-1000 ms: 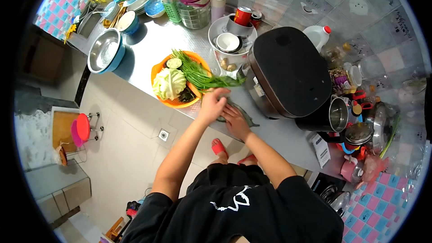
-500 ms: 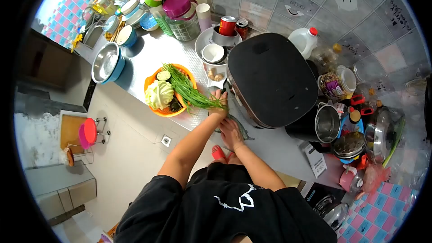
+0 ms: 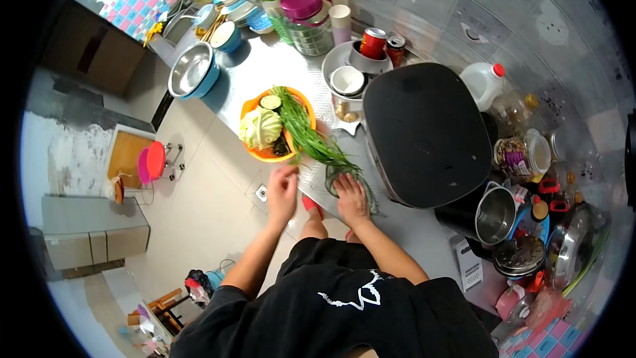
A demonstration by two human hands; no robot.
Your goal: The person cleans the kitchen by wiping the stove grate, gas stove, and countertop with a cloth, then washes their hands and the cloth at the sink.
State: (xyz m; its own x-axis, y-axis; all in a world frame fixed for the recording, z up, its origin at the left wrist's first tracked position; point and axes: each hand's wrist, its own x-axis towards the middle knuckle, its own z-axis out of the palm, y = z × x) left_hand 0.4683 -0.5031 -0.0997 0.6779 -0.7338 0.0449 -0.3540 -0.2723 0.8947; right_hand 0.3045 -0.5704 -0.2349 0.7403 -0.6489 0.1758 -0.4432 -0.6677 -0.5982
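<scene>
My left hand (image 3: 283,192) is raised just off the counter's front edge, below the orange basket (image 3: 313,114). Its fingers look bent but are smeared by motion, and I see nothing in them. My right hand (image 3: 352,200) lies flat with fingers spread on a dark green, crumpled, net-like thing (image 3: 336,174) at the counter's edge. Long green leafy stalks (image 3: 310,138) reach from the basket over to that dark thing, their ends close to my right fingertips. In the basket sit a pale cabbage (image 3: 260,128), a cut green vegetable piece (image 3: 270,102) and something dark and leafy (image 3: 281,146).
A large black-lidded appliance (image 3: 427,134) stands right of my right hand. Behind the basket are a tray with bowls (image 3: 347,80), a purple-lidded jar (image 3: 309,23) and red cans (image 3: 373,43). A metal bowl (image 3: 191,70) sits at left, a grater (image 3: 469,264) at right.
My left hand has come away from the stalks and moved left, off the counter's edge. My right hand stays on the dark net-like thing, fingers now spread. The view has shifted.
</scene>
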